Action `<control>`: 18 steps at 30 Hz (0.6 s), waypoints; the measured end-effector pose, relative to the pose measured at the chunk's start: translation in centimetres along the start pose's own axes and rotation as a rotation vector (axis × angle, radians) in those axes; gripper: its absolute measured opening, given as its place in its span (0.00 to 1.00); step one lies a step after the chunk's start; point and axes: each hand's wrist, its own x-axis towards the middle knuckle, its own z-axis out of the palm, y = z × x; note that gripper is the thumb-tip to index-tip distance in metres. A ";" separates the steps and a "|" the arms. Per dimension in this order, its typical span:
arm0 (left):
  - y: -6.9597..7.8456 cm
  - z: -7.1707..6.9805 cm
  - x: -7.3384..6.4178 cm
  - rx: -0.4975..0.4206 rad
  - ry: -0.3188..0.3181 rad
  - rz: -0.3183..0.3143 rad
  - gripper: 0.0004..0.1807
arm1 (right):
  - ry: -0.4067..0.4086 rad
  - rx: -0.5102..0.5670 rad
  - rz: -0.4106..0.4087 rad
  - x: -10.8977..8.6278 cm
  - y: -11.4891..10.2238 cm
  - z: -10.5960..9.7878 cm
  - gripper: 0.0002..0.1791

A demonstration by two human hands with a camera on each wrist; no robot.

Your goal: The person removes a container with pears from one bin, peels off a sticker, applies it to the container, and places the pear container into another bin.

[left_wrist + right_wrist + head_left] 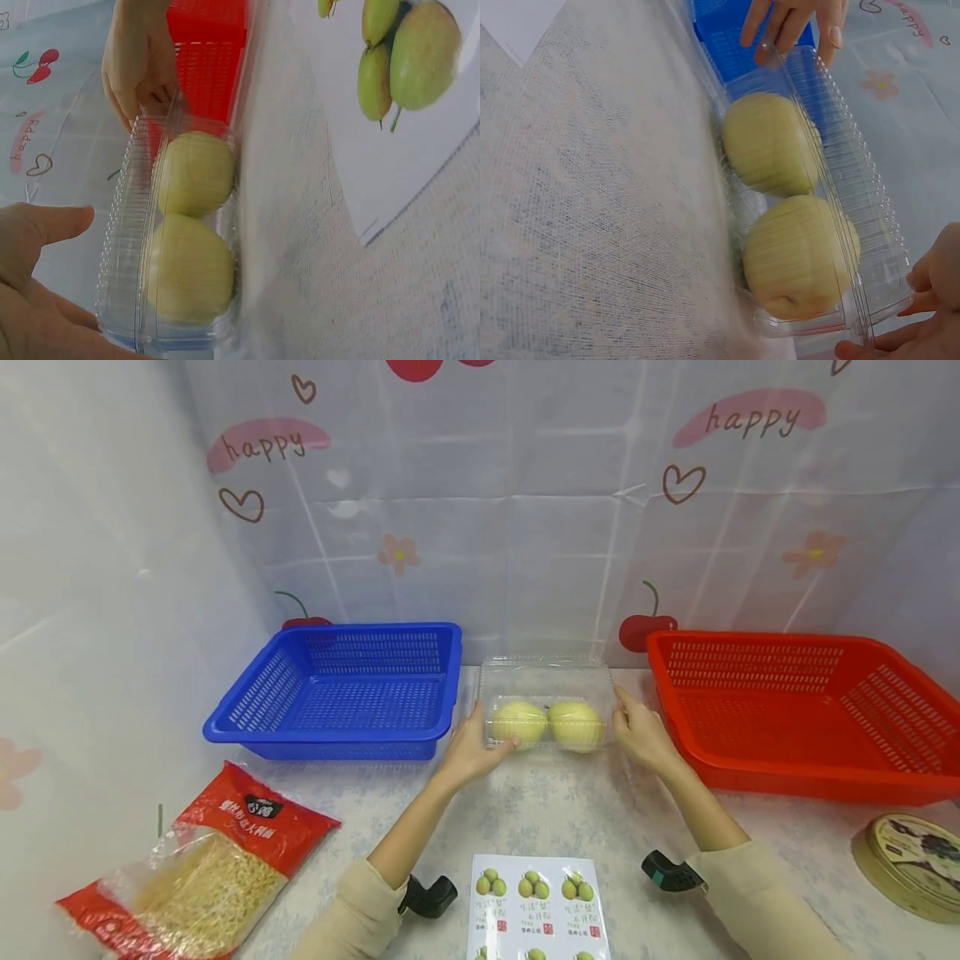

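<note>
Two round, pale yellow-green pears [520, 723] sit side by side in a clear plastic clamshell box [546, 678] on the table. Its ribbed lid lies over them in the wrist views; whether it is fastened I cannot tell. My left hand [470, 750] is at the box's left end, fingers along the side; in the left wrist view its thumb [66, 223] stands out straight, apart from the plastic. At the opposite end my right hand [641, 727] pinches the rim near a corner, with fingertips [921, 279] on the lid side in the right wrist view.
A blue basket [337, 748] stands left of the box, a red basket [810, 781] right. Front left lies a red-ended bag of pasta [213, 868]. A sheet of pear stickers [538, 893] lies nearest me, and a round gold tin [911, 864] sits at far right.
</note>
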 end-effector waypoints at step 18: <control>0.1 -1.8 -4.2 0.190 -0.020 0.226 0.31 | -0.125 -0.143 -0.142 -5.9 -1.1 -1.5 0.37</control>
